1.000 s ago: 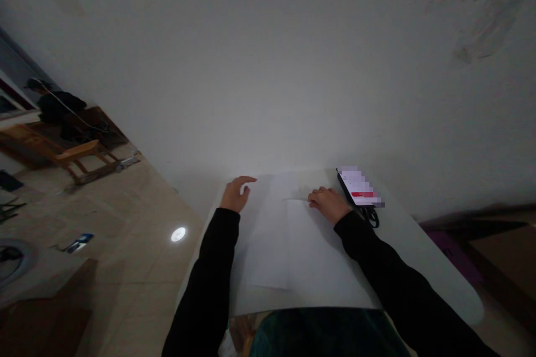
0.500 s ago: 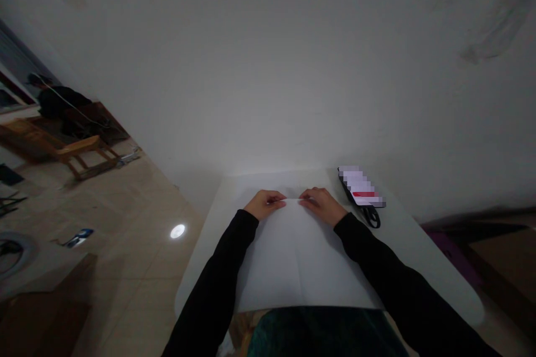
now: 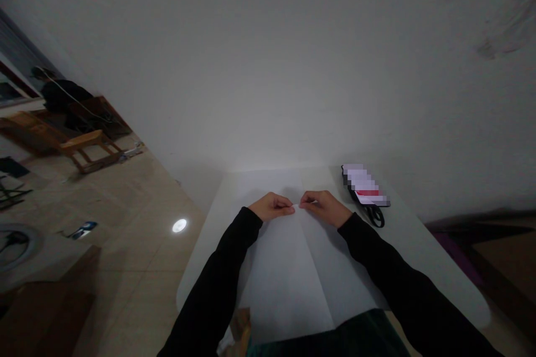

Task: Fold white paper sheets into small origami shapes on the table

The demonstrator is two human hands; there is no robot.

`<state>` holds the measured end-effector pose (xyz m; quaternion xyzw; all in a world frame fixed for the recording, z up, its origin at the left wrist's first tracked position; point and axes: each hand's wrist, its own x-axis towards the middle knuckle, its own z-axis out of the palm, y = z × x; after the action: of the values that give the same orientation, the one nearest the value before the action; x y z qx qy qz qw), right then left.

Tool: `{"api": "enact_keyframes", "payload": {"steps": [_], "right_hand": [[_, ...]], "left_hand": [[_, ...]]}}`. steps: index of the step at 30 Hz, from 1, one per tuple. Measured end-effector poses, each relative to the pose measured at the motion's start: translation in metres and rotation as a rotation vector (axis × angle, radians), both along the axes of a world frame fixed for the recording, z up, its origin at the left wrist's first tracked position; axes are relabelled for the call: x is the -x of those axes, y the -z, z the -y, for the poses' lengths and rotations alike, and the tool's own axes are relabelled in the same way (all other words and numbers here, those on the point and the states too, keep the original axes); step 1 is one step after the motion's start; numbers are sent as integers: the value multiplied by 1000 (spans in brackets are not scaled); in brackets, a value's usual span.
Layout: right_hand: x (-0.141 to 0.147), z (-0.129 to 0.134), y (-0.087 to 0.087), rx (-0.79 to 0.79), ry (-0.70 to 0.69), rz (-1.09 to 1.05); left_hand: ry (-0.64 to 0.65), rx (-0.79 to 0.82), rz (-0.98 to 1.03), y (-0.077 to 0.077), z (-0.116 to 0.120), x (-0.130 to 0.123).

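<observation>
White paper (image 3: 288, 279) below both hands (image 3: 296, 207); top edge pinched

plain tiled room, scuffed wall (image 3: 268, 67), wooden chair (image 3: 90, 139), cardboard box (image 3: 46, 312)

Hands (image 3: 296, 206) nearly meet, fingertips pinched, seemingly; left arm (image 3: 220, 270) rises toward one o'clock, right (image 3: 391, 268) toward ten.

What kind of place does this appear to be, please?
Probably a plainly furnished room in a home or small workshop: a white table against a bare, patchy wall, a wooden chair on a tiled floor, and cardboard boxes.
</observation>
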<state>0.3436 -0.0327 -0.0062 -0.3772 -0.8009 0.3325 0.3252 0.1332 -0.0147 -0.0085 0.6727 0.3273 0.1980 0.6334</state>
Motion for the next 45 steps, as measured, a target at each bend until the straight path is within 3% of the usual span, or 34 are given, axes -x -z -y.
{"api": "enact_keyframes", "payload": {"steps": [7,17,38,45], "right_hand": [[-1,2,-6,-21,8,60],[-1,1,-4,13,-26,8],[-1,-1,-1,-19,75,73],[-4,-3,0,-2,80,-5]], "left_hand": [[-10,68,7,2,1,-1],[6,18,-16,0,-1,5],[-96,-78,-72,0,-5,5],[10,46,-170,-4,-1,14]]}}
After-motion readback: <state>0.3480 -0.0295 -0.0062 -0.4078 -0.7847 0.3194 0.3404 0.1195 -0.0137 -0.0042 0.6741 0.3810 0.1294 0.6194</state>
